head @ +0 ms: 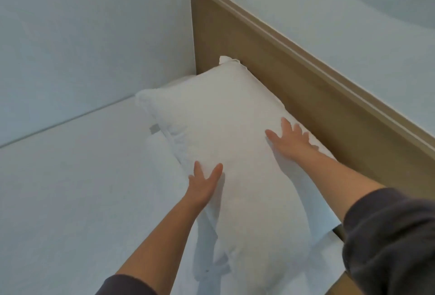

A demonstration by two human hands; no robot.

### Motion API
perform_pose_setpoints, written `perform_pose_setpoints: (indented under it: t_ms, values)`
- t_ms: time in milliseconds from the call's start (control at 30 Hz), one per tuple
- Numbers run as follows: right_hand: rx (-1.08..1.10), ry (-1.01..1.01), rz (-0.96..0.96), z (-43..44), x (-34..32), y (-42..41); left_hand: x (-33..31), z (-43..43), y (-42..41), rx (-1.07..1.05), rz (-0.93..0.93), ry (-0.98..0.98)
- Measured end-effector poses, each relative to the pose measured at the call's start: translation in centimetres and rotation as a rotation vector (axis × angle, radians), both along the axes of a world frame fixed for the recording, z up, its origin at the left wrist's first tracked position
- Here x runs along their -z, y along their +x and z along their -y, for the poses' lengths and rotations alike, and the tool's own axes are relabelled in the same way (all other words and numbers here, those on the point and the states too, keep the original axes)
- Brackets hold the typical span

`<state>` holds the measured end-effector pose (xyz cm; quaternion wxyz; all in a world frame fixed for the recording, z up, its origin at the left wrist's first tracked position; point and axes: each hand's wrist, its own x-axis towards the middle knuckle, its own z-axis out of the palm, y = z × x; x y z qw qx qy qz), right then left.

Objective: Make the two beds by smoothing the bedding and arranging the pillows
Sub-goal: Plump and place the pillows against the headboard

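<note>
White pillow [219,134] lies at the head of the bed, long side running along the wooden headboard [306,87] and touching it; far corner poked up against the board near the wall [82,35].

Left hand [204,184]: flat on the pillow's edge away from the headboard, fingers straight and spread, gripping nothing; right hand [289,139]: flat on the side nearest the headboard, fingers spread too, also gripping nothing; both press down on the case. Dark sleeve [388,236] pushed up on the right arm.

Step in hand, as I read it: seating and patting the pillow into place, not carrying it.

Something white and rolled sits under the pillow's left edge [160,151]; second pillow or a fold of bedding, can't tell. Sheet [82,177] beyond it looks flat; case wrinkled at the near end.

Next move probably calls for: squaring the pillow to the headboard, then sweeping palms outward to flatten the near-end wrinkles; light pressure, since the fill will bunch if shoved. Only one bed in view; the other can't be judged.
</note>
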<state>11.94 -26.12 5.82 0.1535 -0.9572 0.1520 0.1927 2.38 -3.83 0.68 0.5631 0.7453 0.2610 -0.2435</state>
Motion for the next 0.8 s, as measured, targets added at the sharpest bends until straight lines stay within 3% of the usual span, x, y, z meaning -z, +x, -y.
perform_pose_setpoints:
  t_ms: [200,467,633,733,800]
  values:
    - [-0.068,-0.06,-0.054,2.8,7.8,3.4,6.1,3.7,2.8,-0.209,-0.04,0.024]
    - [0.09,0.006,0.029,8.5,11.7,6.1,9.2,6.2,4.8,-0.432,-0.152,-0.011]
    - [0.059,0.138,0.291,9.4,10.5,5.8,7.4,9.2,3.5,-0.559,-0.012,0.305]
    - [0.086,0.14,0.505,10.0,7.3,5.0,4.9,11.1,3.5,-0.543,0.116,0.3]
    - [0.063,0.099,0.485,10.8,6.1,4.8,4.6,11.5,2.9,-0.438,0.147,0.258]
